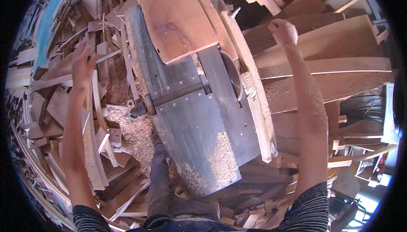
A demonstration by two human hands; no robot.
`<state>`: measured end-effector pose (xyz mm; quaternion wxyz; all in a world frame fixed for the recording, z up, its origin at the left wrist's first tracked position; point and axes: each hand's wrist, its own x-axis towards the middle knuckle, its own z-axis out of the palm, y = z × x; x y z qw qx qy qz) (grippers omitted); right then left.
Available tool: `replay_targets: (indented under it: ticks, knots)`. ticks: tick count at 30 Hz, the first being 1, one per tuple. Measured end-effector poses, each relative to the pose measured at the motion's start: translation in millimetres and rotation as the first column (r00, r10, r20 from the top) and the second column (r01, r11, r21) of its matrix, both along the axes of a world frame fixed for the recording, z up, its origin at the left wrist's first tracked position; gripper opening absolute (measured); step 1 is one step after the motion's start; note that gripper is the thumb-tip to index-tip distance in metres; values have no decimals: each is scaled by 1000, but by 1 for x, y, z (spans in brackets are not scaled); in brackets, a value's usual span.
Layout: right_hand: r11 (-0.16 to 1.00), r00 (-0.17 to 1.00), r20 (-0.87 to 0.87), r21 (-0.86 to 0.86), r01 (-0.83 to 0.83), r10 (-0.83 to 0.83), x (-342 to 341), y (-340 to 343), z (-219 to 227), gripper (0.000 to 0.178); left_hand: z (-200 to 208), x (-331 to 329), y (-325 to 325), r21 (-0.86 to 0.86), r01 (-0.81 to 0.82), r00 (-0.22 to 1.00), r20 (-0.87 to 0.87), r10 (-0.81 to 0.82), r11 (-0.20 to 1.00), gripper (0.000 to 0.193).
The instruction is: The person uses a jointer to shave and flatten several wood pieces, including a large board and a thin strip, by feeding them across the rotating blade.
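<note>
A combined woodworking machine, a jointer with a steel table point(186, 126) and a cutter slot across it, stands in the middle. A circular saw blade point(231, 73) rises from its right side. A wide brown wooden board point(178, 16) with a dark knot lies on the far part of the table, reaching beside the blade. My left hand point(84, 62) hovers left of the machine over scrap wood, fingers apart, holding nothing. Up at the right, beyond the saw side, my right hand point(284, 33) is closed in a fist, apart from the board; nothing shows in it.
Offcuts point(51, 113) are heaped along the left. Sawdust and shavings point(137, 136) lie beside the machine and on its near table. A pale wooden fence strip point(258, 122) runs along the saw side. Large curved planks point(322, 54) are stacked at the right.
</note>
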<state>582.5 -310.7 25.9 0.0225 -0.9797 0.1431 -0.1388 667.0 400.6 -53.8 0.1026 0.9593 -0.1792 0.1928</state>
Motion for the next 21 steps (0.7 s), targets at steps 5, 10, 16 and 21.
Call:
replay_targets:
  ticks: [5, 10, 16, 21]
  knots:
    - [999, 913, -406, 3, -32, 31, 60, 84, -7, 29, -71, -75, 137, -530, -160, 963, -270, 13, 833, 42]
    - [999, 871, -491, 21, -25, 32, 92, 107, -62, 39, -94, -181, 204, -49, -270, 891, -392, 230, 962, 40]
    - [999, 805, -592, -19, 26, -32, 141, 147, -87, 50, -118, -266, 277, 161, -374, 798, -447, 405, 914, 37]
    - [995, 796, -599, -86, 42, -86, 150, 131, -101, 55, -124, -268, 281, 127, -345, 770, -529, 358, 930, 37]
